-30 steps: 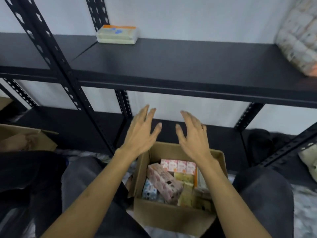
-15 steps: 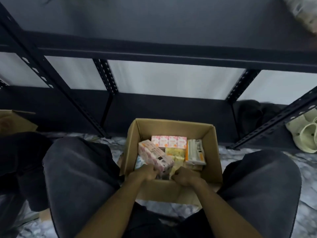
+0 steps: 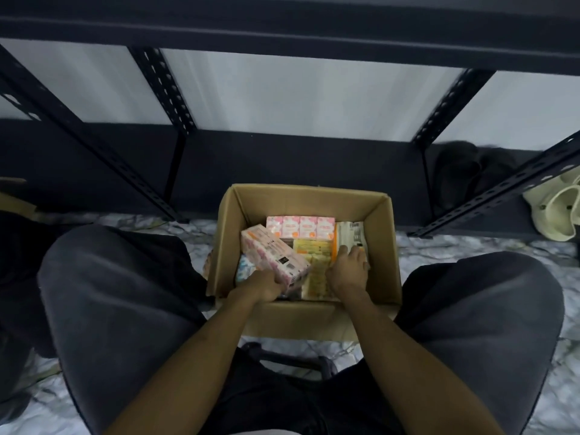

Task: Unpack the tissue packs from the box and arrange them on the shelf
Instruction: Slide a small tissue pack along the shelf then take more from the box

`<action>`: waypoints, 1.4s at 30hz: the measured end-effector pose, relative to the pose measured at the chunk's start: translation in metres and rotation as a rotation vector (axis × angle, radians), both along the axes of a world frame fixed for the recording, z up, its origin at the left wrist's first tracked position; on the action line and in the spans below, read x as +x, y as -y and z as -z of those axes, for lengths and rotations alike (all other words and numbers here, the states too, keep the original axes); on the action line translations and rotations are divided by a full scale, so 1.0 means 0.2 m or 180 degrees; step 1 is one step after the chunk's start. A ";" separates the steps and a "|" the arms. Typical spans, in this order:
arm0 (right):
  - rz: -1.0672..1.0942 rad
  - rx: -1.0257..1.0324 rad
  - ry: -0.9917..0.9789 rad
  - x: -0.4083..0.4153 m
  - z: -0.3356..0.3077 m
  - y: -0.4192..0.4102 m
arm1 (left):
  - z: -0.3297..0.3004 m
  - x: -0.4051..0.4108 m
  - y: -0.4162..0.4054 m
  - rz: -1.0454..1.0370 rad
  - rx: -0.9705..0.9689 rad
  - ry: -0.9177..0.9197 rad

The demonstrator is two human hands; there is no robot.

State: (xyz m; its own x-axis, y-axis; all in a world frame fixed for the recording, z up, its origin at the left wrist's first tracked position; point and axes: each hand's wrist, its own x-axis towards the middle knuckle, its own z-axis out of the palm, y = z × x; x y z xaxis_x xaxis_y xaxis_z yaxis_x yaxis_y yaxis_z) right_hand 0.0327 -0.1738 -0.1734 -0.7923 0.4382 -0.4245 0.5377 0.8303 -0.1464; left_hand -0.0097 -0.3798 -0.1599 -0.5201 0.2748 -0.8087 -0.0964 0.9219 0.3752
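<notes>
The long pink plastic-wrapped tissue pack [image 3: 272, 256] lies tilted on top of the other packs in the left half of the open brown cardboard box [image 3: 301, 199], its long axis running from the far left down toward the near right, so its near end points straight at the left hand [image 3: 266, 285]. That hand is the nearer one and already grips that near end, fingers curled under it; the lift, as I judge it, goes up and forward toward the black metal shelf [image 3: 282, 29] above the box. The right hand [image 3: 350, 271] is in the right half of the box, its fingers curled around the near edge of a white printed pack with an orange side [image 3: 351, 235] that stands along the right wall. Behind the pink pack a row of small pink-and-white packs [image 3: 299, 227] stands against the far wall, and yellow packs [image 3: 314, 249] lie between the two hands. The pink pack looks soft and glossy, with a dark printed label on its upper face. The box sits on the marbled floor between the person's knees, just before the lower shelf.
</notes>
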 end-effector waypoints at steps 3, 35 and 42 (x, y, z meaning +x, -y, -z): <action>-0.0190 0.0339 -0.0023 -0.02 0.05 -0.03 | -0.01 0.00 0.00 -0.0108 0.0023 -0.0159; -0.0978 0.0435 0.0247 -0.01 0.05 -0.22 | -0.27 0.11 0.05 -0.0764 0.0239 -0.0932; -0.0111 -0.0312 -0.0671 -0.02 -0.11 -0.14 | -0.24 0.07 -0.02 -0.0695 0.0197 -0.0961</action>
